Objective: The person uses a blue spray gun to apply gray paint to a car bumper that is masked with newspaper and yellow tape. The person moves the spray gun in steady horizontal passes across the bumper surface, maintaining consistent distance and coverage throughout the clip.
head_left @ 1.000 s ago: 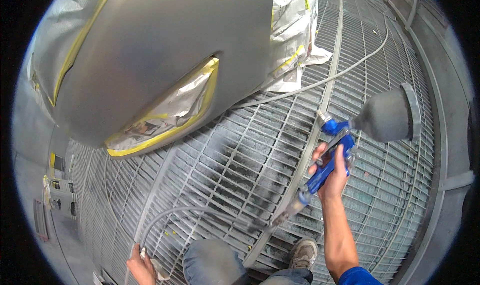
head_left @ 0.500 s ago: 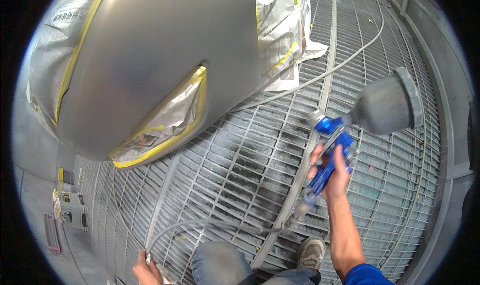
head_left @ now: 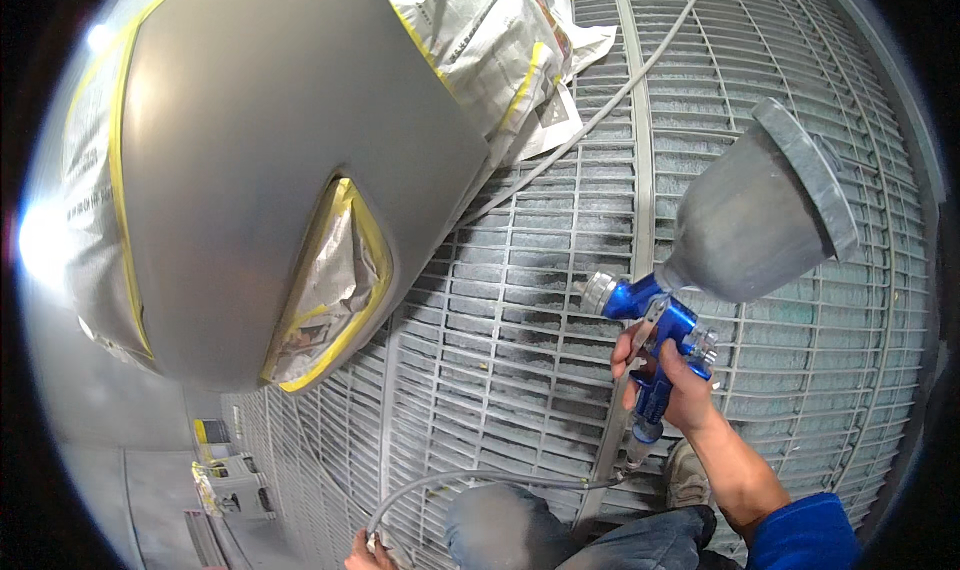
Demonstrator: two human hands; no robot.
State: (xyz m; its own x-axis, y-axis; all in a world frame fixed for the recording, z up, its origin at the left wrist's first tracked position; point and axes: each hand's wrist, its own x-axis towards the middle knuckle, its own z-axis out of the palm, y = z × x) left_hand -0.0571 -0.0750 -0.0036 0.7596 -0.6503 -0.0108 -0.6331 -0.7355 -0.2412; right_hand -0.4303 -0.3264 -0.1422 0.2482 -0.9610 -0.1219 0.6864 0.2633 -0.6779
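I saw left hand (head_left: 368,555) cut off by lower edge, fingers closed on grey hose (head_left: 500,474); shoe (head_left: 687,475) partly hidden by trouser leg (head_left: 650,542); right hand (head_left: 690,392) wrapped round handle of blue spray gun (head_left: 678,322). Bright glare (head_left: 42,245) far left, then curved grey panel (head_left: 250,170), then slatted metal floor (head_left: 500,370), spray gun above it at right. I counted two hands, one spray gun, one shoe.

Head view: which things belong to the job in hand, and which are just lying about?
In use:
blue spray gun, in the right hand
grey hose, at the left hand
grey panel, bordered by masking sheets

Apparently lying about:
pale object, lower left, kind unclear
far hose run on the grating; possibly the same hose
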